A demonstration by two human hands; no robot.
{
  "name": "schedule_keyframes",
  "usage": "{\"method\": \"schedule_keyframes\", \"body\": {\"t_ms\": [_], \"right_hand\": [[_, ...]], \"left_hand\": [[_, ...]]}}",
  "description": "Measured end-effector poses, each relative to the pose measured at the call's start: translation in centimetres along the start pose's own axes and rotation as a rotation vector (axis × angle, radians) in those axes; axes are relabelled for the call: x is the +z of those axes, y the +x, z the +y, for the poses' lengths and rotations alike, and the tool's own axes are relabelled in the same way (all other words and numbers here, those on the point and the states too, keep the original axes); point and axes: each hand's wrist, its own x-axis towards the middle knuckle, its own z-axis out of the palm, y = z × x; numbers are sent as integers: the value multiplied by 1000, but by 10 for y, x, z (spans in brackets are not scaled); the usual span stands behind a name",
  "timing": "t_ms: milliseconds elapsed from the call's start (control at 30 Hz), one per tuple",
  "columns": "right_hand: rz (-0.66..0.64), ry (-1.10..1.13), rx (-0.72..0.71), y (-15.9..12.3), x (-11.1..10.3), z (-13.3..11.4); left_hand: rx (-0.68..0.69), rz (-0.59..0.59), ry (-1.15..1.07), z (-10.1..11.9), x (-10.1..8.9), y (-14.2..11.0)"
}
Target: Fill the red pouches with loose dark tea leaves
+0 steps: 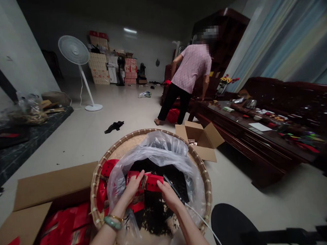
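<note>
Over the wide woven bamboo basket (pixel 94 196) my two hands hold a red packet (pixel 152 183). My left hand (pixel 133 186) has its fingers closed on the packet's left end, and more red packets (pixel 138 203) lie just beneath it. Thumb and fingers of my right hand (pixel 168 194) pinch the right end. A dark slim device (pixel 174 188) with a white cable (pixel 200 217) lies along my right hand; whether the hand touches it I cannot tell. Inside the basket, a clear plastic bag (pixel 190 168) surrounds a loose, dark, leafy-looking heap (pixel 156 212).
An open carton (pixel 57 187) of red packets stands at the left, another open carton (pixel 204 139) beyond the basket. A person (pixel 191 71) bends beside the dark wooden table (pixel 233 130). A white fan (pixel 88 85) stands farther back. A black round stool (pixel 231 227) is at lower right.
</note>
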Motion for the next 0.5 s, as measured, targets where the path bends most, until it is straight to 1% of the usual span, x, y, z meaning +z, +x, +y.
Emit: {"method": "schedule_keyframes", "body": {"t_ms": [33,67,133,167,200,233,267,333,400,500], "right_hand": [[-5,5,-5,0,0,-1],[-6,4,-11,0,0,-2],[0,-26,-23,0,-1,-5],[5,-51,-21,0,-1,-6],[11,-78,-16,1,-2,-7],[16,-105,-8,1,-2,-7],[21,-129,1,1,-2,-7],[26,-161,21,2,-2,-4],[20,-173,28,1,0,-1],[-6,-166,21,0,2,3]], "left_hand": [[53,19,99,-1,-1,1],[130,69,209,-2,-3,2],[349,222,477,-5,-3,-1],[480,271,622,-7,-3,-4],[614,258,766,-9,-2,-7],[705,190,904,-12,0,-11],[749,126,1019,-14,1,-14],[754,32,1161,-20,4,-17],[724,-14,1200,-26,6,-17],[697,-58,1163,-32,4,-13]]}}
